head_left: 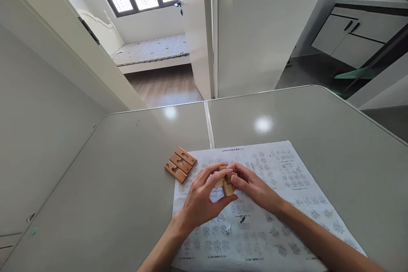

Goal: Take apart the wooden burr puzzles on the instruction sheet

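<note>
My left hand (204, 195) and my right hand (251, 185) meet over a printed sheet (255, 238), both closed on a small cluster of interlocking wooden puzzle pieces (227, 188). The left thumb presses the lower end of the cluster while the left fingers curl over its top. On the right side, the right thumb and fingers pinch a darker piece. Fingers hide part of how the pieces fit together. Up and left of the hands, notched wooden puzzle pieces (180, 164) lie side by side, with numbers marked on them, partly over the sheet's corner.
The sheet carries rows of small line diagrams. Two small scraps, one dark (242, 219) and one whitish (228, 229), lie on it below the hands. A seam (208, 124) runs across the pale table (134, 187). Beyond the table are a door (194, 25) and a bed (153, 49).
</note>
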A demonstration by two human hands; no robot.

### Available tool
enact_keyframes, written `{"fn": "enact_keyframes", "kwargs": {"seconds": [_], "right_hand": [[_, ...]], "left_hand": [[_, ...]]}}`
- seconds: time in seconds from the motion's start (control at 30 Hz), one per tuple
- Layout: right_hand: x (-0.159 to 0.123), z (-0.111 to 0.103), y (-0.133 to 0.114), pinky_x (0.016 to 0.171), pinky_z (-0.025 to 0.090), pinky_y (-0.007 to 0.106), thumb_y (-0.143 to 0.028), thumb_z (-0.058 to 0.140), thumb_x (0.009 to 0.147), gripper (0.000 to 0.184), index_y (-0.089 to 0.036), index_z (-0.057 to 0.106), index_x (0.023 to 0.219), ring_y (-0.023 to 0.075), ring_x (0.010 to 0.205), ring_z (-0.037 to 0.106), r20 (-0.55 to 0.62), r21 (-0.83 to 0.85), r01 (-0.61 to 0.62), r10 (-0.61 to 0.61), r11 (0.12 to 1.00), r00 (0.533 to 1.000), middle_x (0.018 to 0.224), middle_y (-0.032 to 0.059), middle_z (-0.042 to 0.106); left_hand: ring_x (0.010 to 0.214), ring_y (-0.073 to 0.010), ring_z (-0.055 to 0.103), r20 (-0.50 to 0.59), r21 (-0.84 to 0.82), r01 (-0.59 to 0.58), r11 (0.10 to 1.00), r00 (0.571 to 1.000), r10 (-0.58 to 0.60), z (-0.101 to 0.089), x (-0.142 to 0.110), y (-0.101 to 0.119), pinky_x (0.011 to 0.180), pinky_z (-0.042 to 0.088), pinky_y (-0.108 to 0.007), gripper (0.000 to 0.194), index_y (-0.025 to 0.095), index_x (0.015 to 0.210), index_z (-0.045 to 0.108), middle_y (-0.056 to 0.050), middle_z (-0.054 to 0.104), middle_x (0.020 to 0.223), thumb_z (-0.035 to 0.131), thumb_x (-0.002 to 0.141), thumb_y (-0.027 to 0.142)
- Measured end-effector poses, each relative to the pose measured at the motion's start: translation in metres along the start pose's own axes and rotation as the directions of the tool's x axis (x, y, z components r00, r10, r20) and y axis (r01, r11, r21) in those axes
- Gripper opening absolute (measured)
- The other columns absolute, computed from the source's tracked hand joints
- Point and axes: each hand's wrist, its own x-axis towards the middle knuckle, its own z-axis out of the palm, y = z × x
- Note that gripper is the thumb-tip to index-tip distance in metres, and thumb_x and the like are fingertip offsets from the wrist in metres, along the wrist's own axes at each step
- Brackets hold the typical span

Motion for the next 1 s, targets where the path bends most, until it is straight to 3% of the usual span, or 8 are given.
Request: {"fn": "enact_keyframes", "kwargs": {"seconds": [0.13, 0.43, 0.67, 1.0], "right_hand": [[0.0013, 0.0007, -0.001, 0.08, 0.048, 0.032, -0.062, 0.059, 0.102, 0.04, -0.021, 0.059, 0.1, 0.0181, 0.084, 0.058, -0.011, 0.059, -0.01, 0.011, 0.998, 1.0, 0.091, 0.0011, 0.057], [0.002, 0.001, -0.0014, 0.075, 0.05, 0.031, -0.058, 0.066, 0.099, 0.038, -0.021, 0.058, 0.094, 0.0167, 0.078, 0.055, -0.021, 0.091, -0.016, 0.018, 0.996, 1.0, 0.084, -0.0006, 0.057], [0.0005, 0.0018, 0.0016, 0.074, 0.045, 0.029, -0.06, 0.063, 0.1, 0.04, -0.021, 0.058, 0.094, 0.0164, 0.079, 0.051, -0.053, 0.041, -0.021, 0.023, 0.999, 0.998, 0.085, -0.0006, 0.056], [0.0004, 0.0032, 0.0001, 0.071, 0.049, 0.029, -0.055, 0.065, 0.101, 0.034, -0.023, 0.057, 0.098, 0.0175, 0.082, 0.054, -0.035, 0.053, 0.018, -0.016, 0.998, 0.999, 0.089, 0.0007, 0.059]], "left_hand": [[0.127, -0.0302, 0.065, -0.028, 0.013, -0.018, 1.0, 0.999, 0.019, -0.0018, 0.0024, 0.0016, 0.106, 0.057, -0.048, 0.059, 0.028, 0.143, 0.056, -0.012, 0.065, 0.138, 0.082, 0.09, 0.03], [0.127, -0.0322, 0.064, -0.035, 0.048, 0.0, 0.999, 0.999, 0.002, 0.0014, -0.0008, 0.0034, 0.105, 0.055, -0.051, 0.055, 0.027, 0.14, 0.056, -0.014, 0.065, 0.139, 0.08, 0.09, 0.029], [0.126, -0.0313, 0.064, -0.042, 0.047, -0.004, 0.999, 0.999, 0.006, 0.0033, -0.0004, 0.0035, 0.104, 0.056, -0.05, 0.053, 0.025, 0.139, 0.055, -0.015, 0.064, 0.137, 0.078, 0.091, 0.026], [0.125, -0.0305, 0.064, -0.084, 0.076, -0.035, 0.997, 0.996, 0.041, 0.002, 0.0008, 0.0037, 0.103, 0.055, -0.048, 0.051, 0.025, 0.138, 0.057, -0.014, 0.065, 0.137, 0.078, 0.091, 0.028]]}}
